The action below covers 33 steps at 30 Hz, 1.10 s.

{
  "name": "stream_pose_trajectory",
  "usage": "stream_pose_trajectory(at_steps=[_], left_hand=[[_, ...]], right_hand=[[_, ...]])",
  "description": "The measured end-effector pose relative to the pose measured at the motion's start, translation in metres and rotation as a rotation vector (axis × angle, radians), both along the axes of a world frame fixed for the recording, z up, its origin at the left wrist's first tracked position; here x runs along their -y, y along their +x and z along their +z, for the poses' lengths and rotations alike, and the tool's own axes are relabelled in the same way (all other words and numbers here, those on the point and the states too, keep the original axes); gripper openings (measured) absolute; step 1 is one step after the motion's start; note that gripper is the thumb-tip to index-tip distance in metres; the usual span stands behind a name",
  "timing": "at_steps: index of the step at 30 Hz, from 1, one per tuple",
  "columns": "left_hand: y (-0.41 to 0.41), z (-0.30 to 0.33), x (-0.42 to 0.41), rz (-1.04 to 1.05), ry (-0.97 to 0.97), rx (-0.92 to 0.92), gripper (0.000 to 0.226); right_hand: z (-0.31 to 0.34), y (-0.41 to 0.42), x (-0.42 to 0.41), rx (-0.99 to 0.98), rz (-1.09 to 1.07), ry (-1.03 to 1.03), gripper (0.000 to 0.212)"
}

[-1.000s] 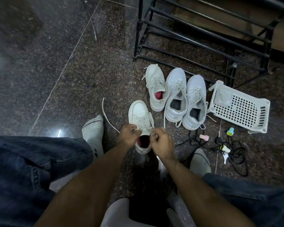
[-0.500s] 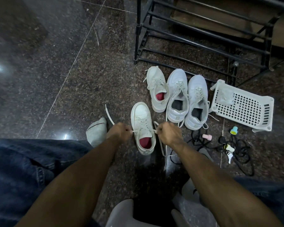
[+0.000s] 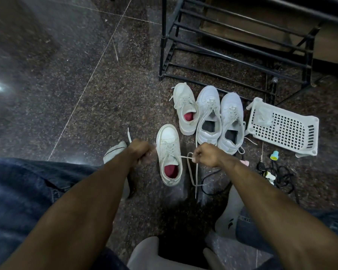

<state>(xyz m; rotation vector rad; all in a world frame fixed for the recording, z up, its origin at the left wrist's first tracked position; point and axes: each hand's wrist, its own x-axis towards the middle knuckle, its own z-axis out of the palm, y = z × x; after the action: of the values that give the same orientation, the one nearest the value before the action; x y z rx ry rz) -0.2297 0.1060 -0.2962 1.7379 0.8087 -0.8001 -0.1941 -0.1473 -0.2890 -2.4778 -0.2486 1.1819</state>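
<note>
Pinching the lace beside the shoe — left grip fisted round it; right grip fingertip-tight.

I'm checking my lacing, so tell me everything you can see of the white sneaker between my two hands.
The white sneaker is a low-top, leather-looking, standing upright on its sole on the dark speckled floor, toe pointing away from you. Its opening shows a dark red insole. Pale flat laces cross its front; the right hand pinches one end pulled sideways, the slack looping to the floor, and the left hand grips the other end.
</note>
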Motion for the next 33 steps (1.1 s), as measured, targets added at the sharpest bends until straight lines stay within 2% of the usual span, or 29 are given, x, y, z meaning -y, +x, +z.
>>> stream_pose_trajectory(at_steps=[3,5,8,12,14,16,20,23,26,30,33], left_hand=[[0.009,0.026,0.016,0.113,-0.164,0.142,0.008],[0.011,0.039,0.032,0.111,-0.262,0.166,0.011],[0.009,0.053,0.056,0.023,-0.327,0.157,0.021],[0.007,0.062,0.072,-0.194,-0.258,0.144,0.031],[0.009,0.069,0.073,-0.224,-0.239,0.213,0.035],[0.011,0.076,0.073,-0.289,-0.236,0.348,0.039],[0.014,0.091,0.072,-0.510,-0.276,0.462,0.029],[0.020,0.094,0.070,-0.612,-0.366,0.447,0.034],[0.025,0.095,0.069,-0.667,-0.389,0.433,0.042],[0.028,0.106,0.069,-0.634,-0.449,0.362,0.049],[0.029,0.112,0.070,-0.660,-0.475,0.295,0.065]], right_hand=[[0.034,0.009,-0.010,-0.076,-0.098,0.167,0.015],[0.058,0.012,-0.018,-0.087,-0.149,0.282,0.011],[0.089,0.011,-0.029,-0.075,-0.238,0.492,0.013],[0.103,0.009,-0.034,0.001,-0.463,0.685,0.015],[0.096,0.006,-0.036,0.058,-0.562,0.627,0.011],[0.087,0.000,-0.039,0.083,-0.541,0.526,0.017],[0.059,-0.008,-0.043,-0.162,-0.376,0.362,0.026],[0.049,-0.006,-0.044,-0.343,-0.340,0.282,0.024],[0.051,0.003,-0.039,-0.417,-0.259,0.244,0.025],[0.061,0.027,-0.026,-0.342,-0.295,0.215,0.030],[0.071,0.040,-0.018,-0.254,-0.477,0.413,0.017]])
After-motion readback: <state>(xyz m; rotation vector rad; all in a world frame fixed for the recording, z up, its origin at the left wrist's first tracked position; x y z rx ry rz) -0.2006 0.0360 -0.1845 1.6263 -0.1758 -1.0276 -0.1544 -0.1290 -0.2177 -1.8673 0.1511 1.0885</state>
